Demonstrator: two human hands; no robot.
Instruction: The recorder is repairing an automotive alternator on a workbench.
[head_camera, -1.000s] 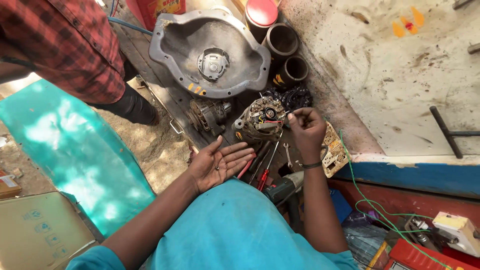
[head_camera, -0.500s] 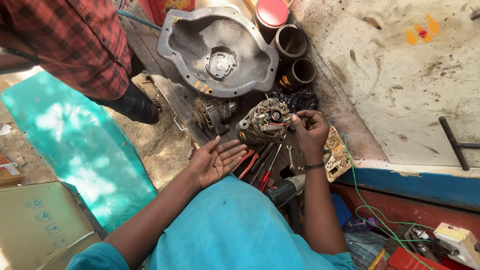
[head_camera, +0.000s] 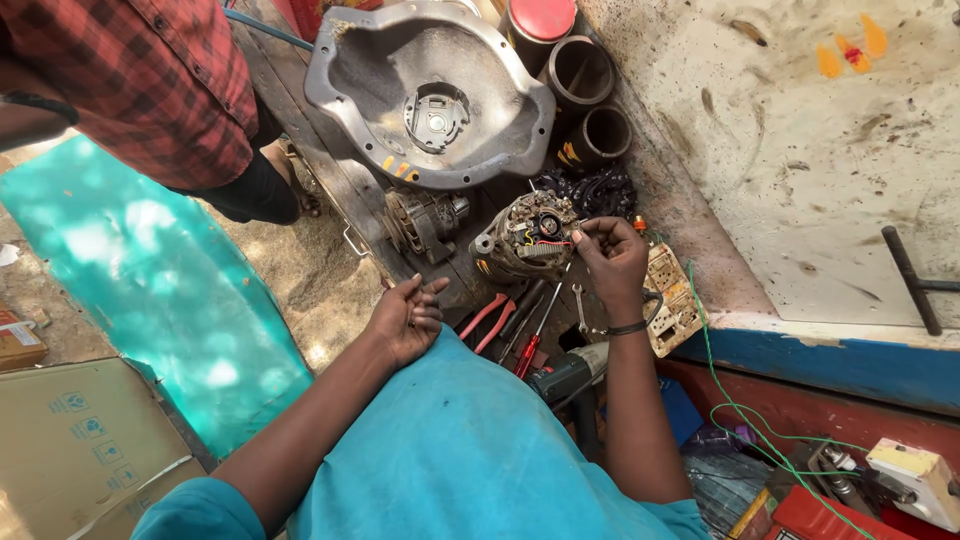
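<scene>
dusty ground and a worn wooden bench (head_camera: 330, 190) filled my view, with the alternator (head_camera: 525, 238) lying mid-bench as my landmark. my right hand (head_camera: 612, 262) was at its near right edge, fingertips pinched on a small part by the red wire on its back face; what part, i couldn't tell. my left hand (head_camera: 405, 318) lay open, palm up, fingers loosely curled, empty, near-left of the alternator. i judged small, steady pinch work best, keeping the wire clear. a grey bell housing (head_camera: 430, 95) sat beyond it, a second smaller unit (head_camera: 422, 222) just left, red-handled pliers (head_camera: 490, 320) and a spanner (head_camera: 583, 308) just nearside, a drill (head_camera: 565, 375) nearer. a person in a red check shirt (head_camera: 150, 85) stood far left, crowding that side.
</scene>
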